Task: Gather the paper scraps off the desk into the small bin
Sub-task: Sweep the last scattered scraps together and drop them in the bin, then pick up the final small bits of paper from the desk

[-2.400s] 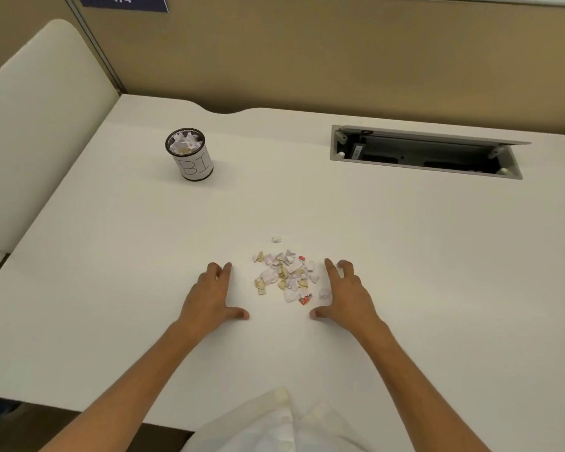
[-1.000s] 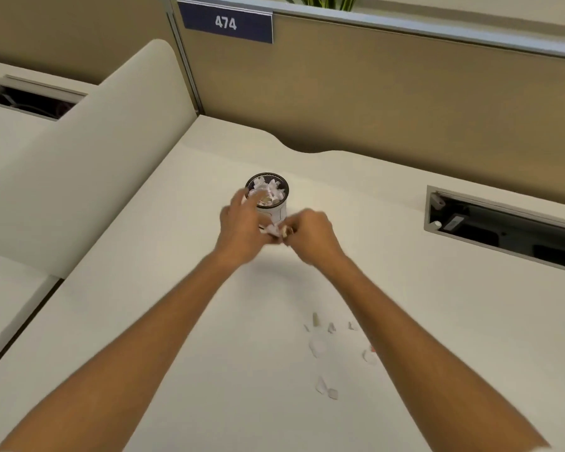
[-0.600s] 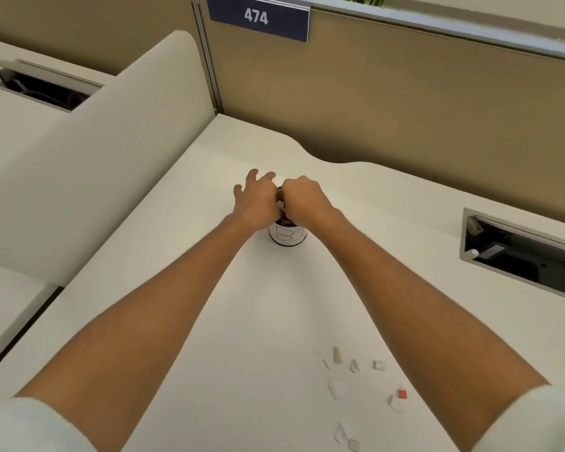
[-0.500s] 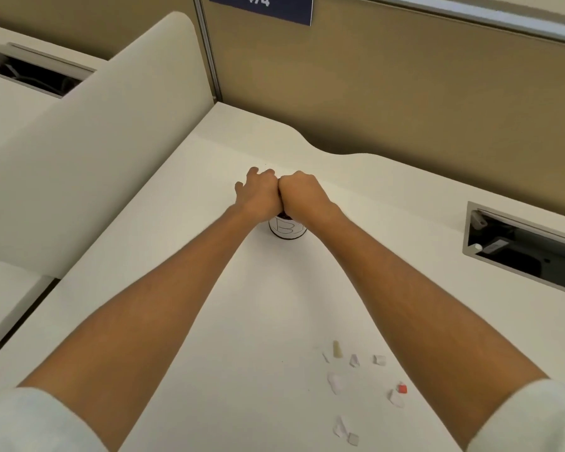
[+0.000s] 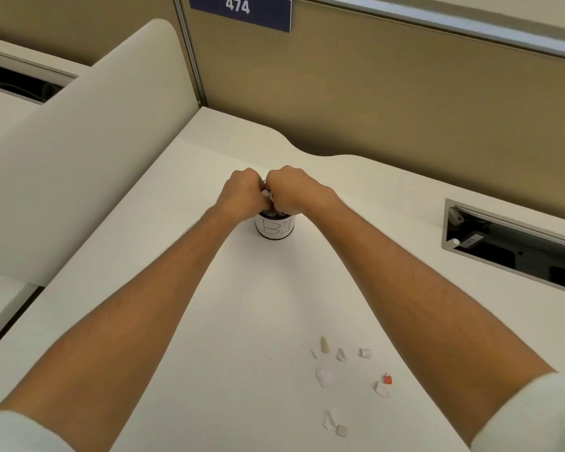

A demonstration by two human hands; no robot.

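White tabletop [image 5: 163, 288] carries the small bin [image 5: 274, 227]; both hands, left [image 5: 242, 194] and right [image 5: 291, 194], curl over its mouth, clamped on paper scraps [image 5: 267, 194]. Loose scraps [image 5: 340, 380] lie nearer the person.

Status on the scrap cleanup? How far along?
Partway. Both fists, left hand and right hand, sit over the small white cylindrical bin, white paper scraps showing between them. Left: a few loose torn bits, one red, remain on the white desk.
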